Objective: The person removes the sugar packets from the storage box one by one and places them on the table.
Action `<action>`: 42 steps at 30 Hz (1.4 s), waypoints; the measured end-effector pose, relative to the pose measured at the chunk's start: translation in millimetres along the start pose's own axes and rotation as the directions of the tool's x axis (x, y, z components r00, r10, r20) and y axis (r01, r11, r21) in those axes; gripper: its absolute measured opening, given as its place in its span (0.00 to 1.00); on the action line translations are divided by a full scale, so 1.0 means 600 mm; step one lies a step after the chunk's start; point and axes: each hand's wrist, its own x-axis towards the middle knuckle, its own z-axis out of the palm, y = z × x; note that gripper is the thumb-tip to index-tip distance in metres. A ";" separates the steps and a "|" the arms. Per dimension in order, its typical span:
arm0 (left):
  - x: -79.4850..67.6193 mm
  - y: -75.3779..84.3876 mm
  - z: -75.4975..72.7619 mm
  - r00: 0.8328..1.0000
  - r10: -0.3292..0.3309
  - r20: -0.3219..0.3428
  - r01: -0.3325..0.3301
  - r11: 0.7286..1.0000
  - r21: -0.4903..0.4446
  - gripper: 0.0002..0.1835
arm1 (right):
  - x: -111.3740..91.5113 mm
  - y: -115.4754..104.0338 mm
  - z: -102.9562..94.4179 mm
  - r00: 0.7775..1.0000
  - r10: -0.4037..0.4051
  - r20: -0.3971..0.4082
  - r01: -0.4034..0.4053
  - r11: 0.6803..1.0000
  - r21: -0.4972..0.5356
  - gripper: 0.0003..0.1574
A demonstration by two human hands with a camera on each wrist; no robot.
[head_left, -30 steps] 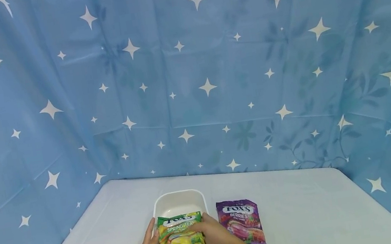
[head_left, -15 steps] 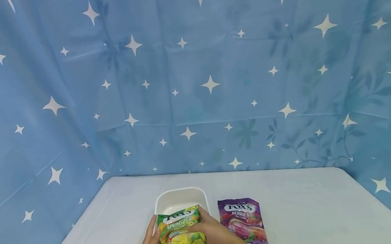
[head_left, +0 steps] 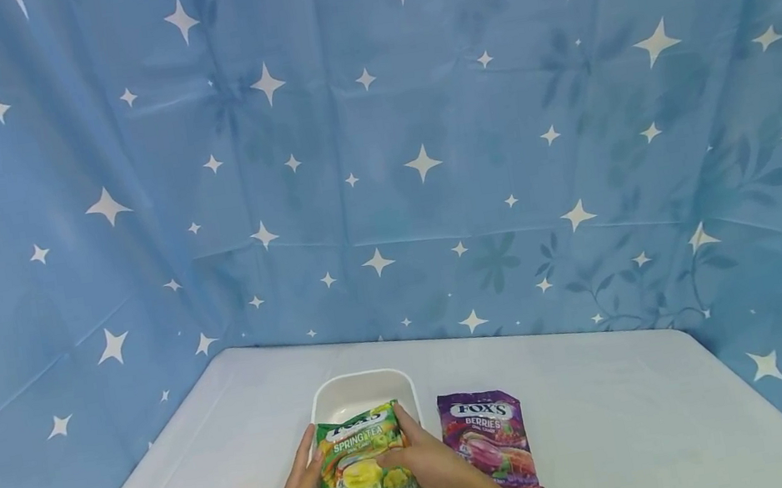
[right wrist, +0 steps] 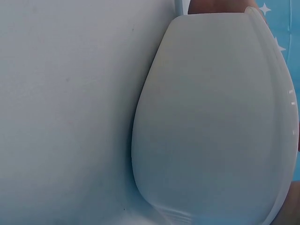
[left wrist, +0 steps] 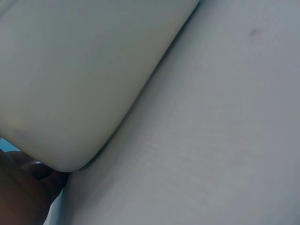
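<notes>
A green and yellow Spring Tea candy bag lies face up at the near end of a white tub, tilted, with its top right corner raised. My right hand grips the bag's right side, thumb across its front and fingers at the edge. At the tub's left wall my left hand holds the rim, its fingers along the outside and its thumb beside the bag's left edge. Both wrist views show mostly the outer wall of the tub, with parts of the hands at its edges.
A purple Berries candy bag lies flat on the white table, just right of the tub and near my right forearm. Behind and at the sides hangs a blue curtain with white stars.
The green bag's top right corner has tilted upward a little under my right hand. The head view has shifted slightly. Left hand, tub and purple bag keep their places.
</notes>
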 end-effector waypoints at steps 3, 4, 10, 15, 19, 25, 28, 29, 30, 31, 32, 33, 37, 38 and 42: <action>-0.001 0.000 0.001 1.000 0.002 -0.002 -0.002 1.000 0.004 0.39 | 0.000 0.000 -0.001 1.000 -0.002 0.003 0.002 1.000 -0.017 0.60; -0.001 0.001 0.001 1.000 -0.002 -0.004 0.002 1.000 0.007 0.39 | -0.001 -0.001 -0.002 1.000 -0.001 0.002 0.001 1.000 -0.025 0.61; 0.003 0.002 0.001 1.000 -0.005 -0.017 0.006 1.000 0.027 0.39 | 0.000 -0.004 -0.001 1.000 0.005 0.004 -0.004 0.998 -0.061 0.64; 0.002 0.003 0.000 1.000 0.003 -0.010 -0.003 1.000 0.020 0.39 | 0.000 -0.005 -0.001 1.000 0.008 0.015 -0.007 0.998 -0.056 0.65; 0.002 0.003 0.000 1.000 -0.005 -0.009 0.006 1.000 0.019 0.40 | 0.001 -0.005 -0.001 1.000 0.007 0.019 -0.006 0.999 -0.041 0.66; 0.003 0.001 0.000 1.000 -0.001 -0.016 0.001 1.000 0.025 0.40 | -0.001 -0.002 -0.004 1.000 0.009 0.019 -0.009 1.000 -0.011 0.67; 0.004 0.000 0.000 1.000 -0.001 -0.015 0.002 1.000 0.027 0.39 | -0.001 -0.001 -0.004 1.000 0.010 0.012 -0.010 1.000 -0.005 0.66; 0.004 0.000 0.000 1.000 0.002 -0.013 -0.001 1.000 0.030 0.39 | 0.000 0.000 -0.004 1.000 0.010 0.007 -0.010 1.000 -0.007 0.66; 0.005 0.000 0.000 1.000 0.007 -0.011 -0.006 1.000 0.030 0.39 | 0.000 0.000 -0.004 1.000 0.012 0.001 -0.012 1.000 -0.010 0.66; 0.005 0.001 0.000 1.000 0.006 -0.010 -0.006 1.000 0.027 0.39 | 0.000 0.000 -0.004 1.000 0.014 -0.004 -0.014 1.000 -0.011 0.65; 0.005 0.001 0.000 1.000 0.008 -0.007 -0.007 1.000 0.028 0.39 | 0.000 0.000 -0.004 1.000 0.016 -0.010 -0.016 1.000 -0.013 0.65; 0.005 0.001 -0.001 1.000 0.009 -0.004 -0.009 1.000 0.029 0.39 | 0.001 0.000 -0.003 1.000 0.017 -0.014 -0.018 1.000 -0.013 0.65; 0.004 0.001 -0.002 1.000 0.013 0.001 -0.013 1.000 0.024 0.38 | 0.000 0.000 -0.002 0.999 0.024 -0.035 -0.025 0.999 -0.023 0.63; 0.004 0.001 -0.002 1.000 0.015 0.001 -0.015 1.000 0.024 0.38 | 0.000 0.000 -0.002 0.999 0.025 -0.040 -0.026 0.999 -0.029 0.63; 0.005 0.000 -0.001 1.000 0.024 0.001 -0.024 0.999 0.033 0.38 | -0.001 0.000 -0.001 0.998 0.029 -0.058 -0.032 0.998 -0.052 0.60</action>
